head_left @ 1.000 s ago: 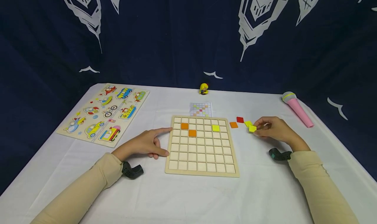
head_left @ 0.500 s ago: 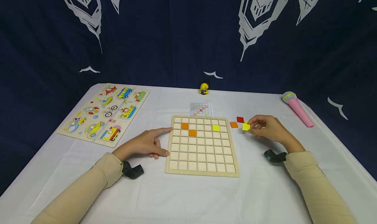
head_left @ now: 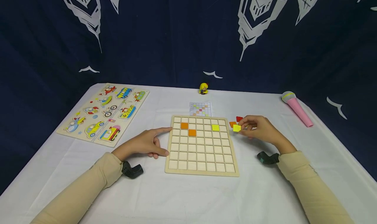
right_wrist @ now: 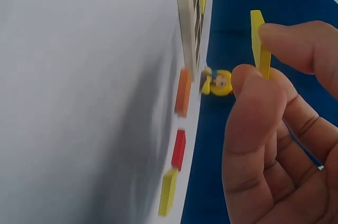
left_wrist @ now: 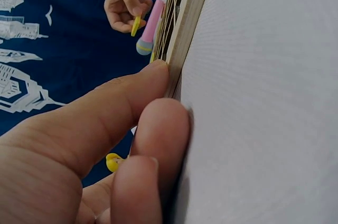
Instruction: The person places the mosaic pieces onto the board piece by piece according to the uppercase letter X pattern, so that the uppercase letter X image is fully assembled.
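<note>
In the head view, my right hand point(head_left: 260, 130) pinches a yellow square tile point(head_left: 237, 128) between thumb and fingers, just off the right side of a wooden grid board point(head_left: 203, 174). The right wrist view shows this tile edge-on, raised off the table. My left hand point(head_left: 141, 143) touches the board's left edge with the extended index finger and thumb. Set in the grid are two orange tiles point(head_left: 192, 132) and one yellow tile point(head_left: 215, 128). Beyond the right hand lie a loose orange tile point(head_left: 232, 124), a red tile point(head_left: 239, 118) and another yellow tile point(right_wrist: 168, 192), hidden in the head view.
A printed card with a coloured grid point(head_left: 200, 109) lies behind the board, and a small yellow figurine point(head_left: 203, 88) stands further back. A vehicle picture puzzle point(head_left: 103, 116) is at the left. At the right lies a pink toy microphone point(head_left: 298, 111).
My right hand has carried the yellow tile leftward from beside the loose tiles toward the board's right edge. The left hand stays at the board's left edge.
</note>
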Available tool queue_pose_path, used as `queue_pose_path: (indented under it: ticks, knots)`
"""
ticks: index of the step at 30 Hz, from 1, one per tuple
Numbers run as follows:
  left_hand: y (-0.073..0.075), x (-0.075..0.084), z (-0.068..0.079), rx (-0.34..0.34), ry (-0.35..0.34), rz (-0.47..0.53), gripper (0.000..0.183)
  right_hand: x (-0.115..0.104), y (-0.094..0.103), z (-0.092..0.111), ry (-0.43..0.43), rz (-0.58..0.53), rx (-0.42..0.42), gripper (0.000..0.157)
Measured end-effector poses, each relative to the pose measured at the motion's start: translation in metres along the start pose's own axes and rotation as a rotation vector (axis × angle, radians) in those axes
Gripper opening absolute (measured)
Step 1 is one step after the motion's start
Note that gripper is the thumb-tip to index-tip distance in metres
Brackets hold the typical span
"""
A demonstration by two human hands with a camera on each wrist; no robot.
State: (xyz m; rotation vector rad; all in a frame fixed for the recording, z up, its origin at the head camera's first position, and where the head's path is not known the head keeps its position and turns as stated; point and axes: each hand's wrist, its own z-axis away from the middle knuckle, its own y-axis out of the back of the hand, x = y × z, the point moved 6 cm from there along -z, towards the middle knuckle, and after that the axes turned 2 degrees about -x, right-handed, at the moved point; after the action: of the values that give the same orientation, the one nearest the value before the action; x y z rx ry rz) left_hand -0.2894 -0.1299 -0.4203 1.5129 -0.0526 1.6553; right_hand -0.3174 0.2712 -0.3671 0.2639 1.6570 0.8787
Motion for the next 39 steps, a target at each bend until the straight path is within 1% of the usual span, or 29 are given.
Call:
queue_pose_path:
  ticks: [7,11,14,21,30,34,39]
  knots:
    - [0.0,0.001,0.0,-0.002,-0.001,-0.001,0.1,-0.01,-0.009,-0.007,0.039,-0.028,-0.029,0.028]
    - [0.0,0.0,0.0,-0.001,0.002,0.005,0.1,-0.014,-0.016,-0.013,0.046,-0.044,-0.045,0.028]
    - [0.0,0.0,0.0,-0.003,0.005,0.014,0.1,-0.019,-0.021,-0.018,0.055,-0.037,-0.062,0.026]
    - [-0.001,0.0,0.001,0.0,0.006,0.017,0.099,-0.031,-0.032,-0.031,0.105,0.011,-0.09,0.023]
    - [0.0,0.001,0.0,0.001,0.007,0.004,0.1,-0.039,-0.046,-0.041,0.084,0.023,-0.185,0.021]
    - [0.0,0.002,0.0,-0.002,0.004,0.008,0.1,-0.043,-0.052,-0.045,0.081,0.068,-0.214,0.019]
    - [0.0,0.0,0.001,-0.003,0.007,0.011,0.1,-0.047,-0.06,-0.051,0.078,0.104,-0.247,0.019]
